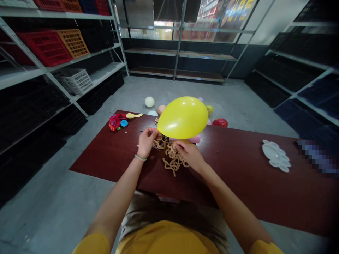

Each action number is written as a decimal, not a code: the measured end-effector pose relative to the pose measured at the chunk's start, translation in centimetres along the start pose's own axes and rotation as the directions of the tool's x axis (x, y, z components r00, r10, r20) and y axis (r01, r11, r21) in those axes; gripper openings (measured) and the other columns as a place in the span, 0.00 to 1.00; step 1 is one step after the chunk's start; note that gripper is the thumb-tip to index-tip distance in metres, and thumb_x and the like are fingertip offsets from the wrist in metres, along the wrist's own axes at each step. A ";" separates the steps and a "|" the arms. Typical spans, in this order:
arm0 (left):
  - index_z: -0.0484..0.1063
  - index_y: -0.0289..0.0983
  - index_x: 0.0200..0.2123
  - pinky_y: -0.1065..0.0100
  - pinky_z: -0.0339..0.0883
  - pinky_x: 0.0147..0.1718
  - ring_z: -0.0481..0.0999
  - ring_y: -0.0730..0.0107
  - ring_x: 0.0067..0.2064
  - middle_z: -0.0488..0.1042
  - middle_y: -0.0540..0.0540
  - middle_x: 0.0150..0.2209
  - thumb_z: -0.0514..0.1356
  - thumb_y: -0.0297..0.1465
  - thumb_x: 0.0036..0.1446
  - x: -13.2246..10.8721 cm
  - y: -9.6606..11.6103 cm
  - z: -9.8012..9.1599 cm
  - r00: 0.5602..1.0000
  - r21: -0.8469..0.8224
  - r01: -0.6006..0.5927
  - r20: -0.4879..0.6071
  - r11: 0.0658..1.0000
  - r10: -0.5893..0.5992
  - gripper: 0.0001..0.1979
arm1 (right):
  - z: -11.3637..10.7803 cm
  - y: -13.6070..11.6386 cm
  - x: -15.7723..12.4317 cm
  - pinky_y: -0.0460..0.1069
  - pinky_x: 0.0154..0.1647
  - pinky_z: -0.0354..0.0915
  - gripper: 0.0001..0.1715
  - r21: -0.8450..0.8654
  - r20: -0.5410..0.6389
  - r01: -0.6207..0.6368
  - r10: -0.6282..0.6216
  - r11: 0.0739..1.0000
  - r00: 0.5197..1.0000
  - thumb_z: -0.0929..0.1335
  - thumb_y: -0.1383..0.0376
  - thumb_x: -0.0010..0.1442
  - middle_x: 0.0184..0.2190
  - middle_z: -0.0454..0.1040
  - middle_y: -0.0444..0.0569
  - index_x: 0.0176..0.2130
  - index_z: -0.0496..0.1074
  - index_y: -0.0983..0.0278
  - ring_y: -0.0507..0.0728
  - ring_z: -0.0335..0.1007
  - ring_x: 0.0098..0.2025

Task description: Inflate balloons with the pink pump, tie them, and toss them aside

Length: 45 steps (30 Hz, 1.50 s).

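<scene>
I have the left hand pinching an inflated yellow balloon by its neck; I can't tell whether the right hand, beside curled tan strands, grips anything.

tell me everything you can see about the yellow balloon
The yellow balloon is inflated, glossy and rubbery-looking, with bright highlights on its smooth skin. It is teardrop-shaped and lies sideways in the air, its rounded end to the right and its narrow neck pinched in the left hand's grip, above the dark red table. Fingers hide whether it is knotted. The right hand is just below; contact is unclear.
</scene>
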<state>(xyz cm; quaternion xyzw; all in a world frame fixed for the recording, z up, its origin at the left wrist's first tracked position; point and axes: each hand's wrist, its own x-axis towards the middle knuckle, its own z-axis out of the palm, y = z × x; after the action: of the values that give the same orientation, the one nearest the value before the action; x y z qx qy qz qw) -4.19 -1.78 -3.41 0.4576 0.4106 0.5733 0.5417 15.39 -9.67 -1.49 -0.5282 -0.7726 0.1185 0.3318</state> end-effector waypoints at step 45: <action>0.73 0.35 0.33 0.70 0.70 0.33 0.76 0.71 0.30 0.77 0.48 0.28 0.64 0.38 0.56 -0.8 0.6 0.1 0.992 0.141 -0.112 -0.038 0.984 0.119 0.11 | -9.5 -7.2 10.9 0.47 0.39 0.64 0.09 -0.157 -0.086 0.187 -0.202 0.970 0.975 0.64 0.65 0.67 0.37 0.79 0.44 0.39 0.74 0.62 0.53 0.74 0.38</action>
<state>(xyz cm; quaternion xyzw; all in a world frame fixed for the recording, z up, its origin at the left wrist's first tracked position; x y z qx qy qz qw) -4.19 -2.60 -2.88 0.5038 0.4345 0.5843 0.4647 13.69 -4.51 13.72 -0.4781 -0.8095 0.0008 0.3408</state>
